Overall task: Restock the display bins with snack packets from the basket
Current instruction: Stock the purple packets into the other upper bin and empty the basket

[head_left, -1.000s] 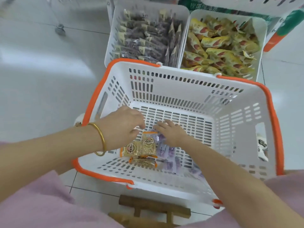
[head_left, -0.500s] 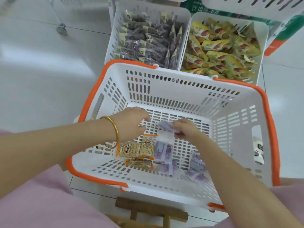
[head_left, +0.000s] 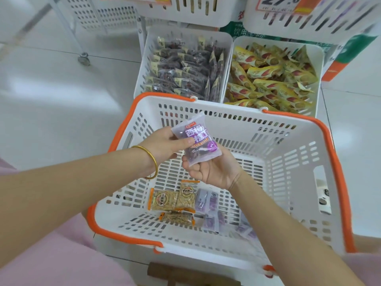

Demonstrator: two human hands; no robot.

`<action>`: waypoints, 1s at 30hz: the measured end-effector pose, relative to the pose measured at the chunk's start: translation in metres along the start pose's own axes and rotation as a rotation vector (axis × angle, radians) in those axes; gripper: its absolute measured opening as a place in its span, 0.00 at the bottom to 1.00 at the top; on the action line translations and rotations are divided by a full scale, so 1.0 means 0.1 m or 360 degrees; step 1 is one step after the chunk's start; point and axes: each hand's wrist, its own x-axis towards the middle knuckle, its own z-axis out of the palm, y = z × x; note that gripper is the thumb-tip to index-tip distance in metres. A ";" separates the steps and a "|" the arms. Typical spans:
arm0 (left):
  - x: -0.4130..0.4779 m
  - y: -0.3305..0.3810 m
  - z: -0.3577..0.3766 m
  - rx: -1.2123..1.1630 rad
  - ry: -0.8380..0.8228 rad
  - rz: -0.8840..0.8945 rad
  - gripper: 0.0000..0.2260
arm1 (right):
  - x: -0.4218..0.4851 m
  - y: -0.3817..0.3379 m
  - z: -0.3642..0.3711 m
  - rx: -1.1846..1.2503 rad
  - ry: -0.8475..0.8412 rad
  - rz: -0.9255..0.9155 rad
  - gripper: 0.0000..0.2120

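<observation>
A purple snack packet [head_left: 199, 141] is held above the white, orange-rimmed basket [head_left: 288, 157]. My left hand [head_left: 165, 144], with a gold bangle on the wrist, pinches the packet's left edge between thumb and fingers. My right hand [head_left: 214, 172] lies palm up under the packet's lower end, fingers curled round it. On the basket floor lie orange-edged nut bars [head_left: 174, 200] and several purple packets [head_left: 207, 202]. Beyond the basket stand two display bins: the left one [head_left: 144, 65] holds dark packets, the right one [head_left: 320, 65] holds yellow packets.
Upper white bins [head_left: 309, 19] with a price tag overhang the display bins. A rack wheel [head_left: 84, 58] stands on the tiled floor at the left. A wooden stool edge [head_left: 177, 274] shows below the basket. My pink-clothed knees flank the basket.
Both hands have risen out of the basket bottom with one purple packet, which the right hand had picked from the floor. The view has tilted up toward the bins.
</observation>
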 end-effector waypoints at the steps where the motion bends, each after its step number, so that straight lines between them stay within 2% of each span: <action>1: 0.01 0.00 0.00 -0.0030 0.0021 0.0013 0.08 | 0.01 -0.02 0.00 -0.0065 0.0047 0.0026 0.21; 3: 0.03 -0.01 0.00 -0.0101 0.0050 0.0044 0.10 | 0.01 -0.06 -0.07 -0.0370 0.0238 0.0096 0.19; 4: 0.02 0.00 0.01 -0.0169 0.0053 0.0052 0.11 | 0.02 -0.06 -0.15 -0.0627 0.0419 0.0120 0.16; 6: 0.00 0.02 -0.01 -0.0290 0.0035 0.0014 0.12 | 0.01 0.03 -0.41 -0.1482 0.0873 0.0142 0.08; 7: -0.01 0.03 -0.02 -0.0327 0.0025 -0.0025 0.12 | -0.01 0.08 -0.57 -0.2043 0.1001 0.0183 0.08; 8: -0.03 0.02 -0.03 -0.0348 0.0014 -0.0060 0.11 | -0.03 0.15 -0.70 -0.2523 0.0970 0.0279 0.14; 10: -0.04 0.00 -0.05 -0.0359 -0.0006 -0.0103 0.11 | -0.04 0.32 -0.92 -0.3101 0.0585 0.0558 0.28; 12: -0.05 -0.01 -0.05 -0.0335 -0.0038 -0.0126 0.12 | -0.07 0.48 -1.01 -0.3421 0.0247 0.0745 0.35; 15: -0.05 -0.02 -0.07 -0.0311 -0.0059 -0.0151 0.13 | -0.16 0.63 -1.04 -0.3790 0.0114 0.0715 0.40; 20: -0.05 -0.01 -0.04 -0.0328 -0.0063 -0.0176 0.10 | -0.18 0.75 -1.10 -0.4009 0.0128 0.0417 0.38; 24: -0.03 -0.02 -0.03 -0.0341 -0.0040 -0.0191 0.10 | -0.24 0.64 -1.15 -0.3896 0.0148 0.0315 0.34; 26: -0.02 -0.02 -0.02 -0.0334 -0.0031 -0.0199 0.09 | -0.25 0.51 -1.12 -0.3566 0.0358 0.0317 0.25; 28: -0.01 -0.01 -0.02 -0.0340 0.0003 -0.0189 0.09 | -0.27 0.35 -1.02 -0.3054 0.0628 0.0270 0.13; 30: 0.00 0.01 -0.01 -0.0335 0.0057 -0.0159 0.07 | -0.34 0.20 -0.93 -0.2446 0.0874 0.0220 0.08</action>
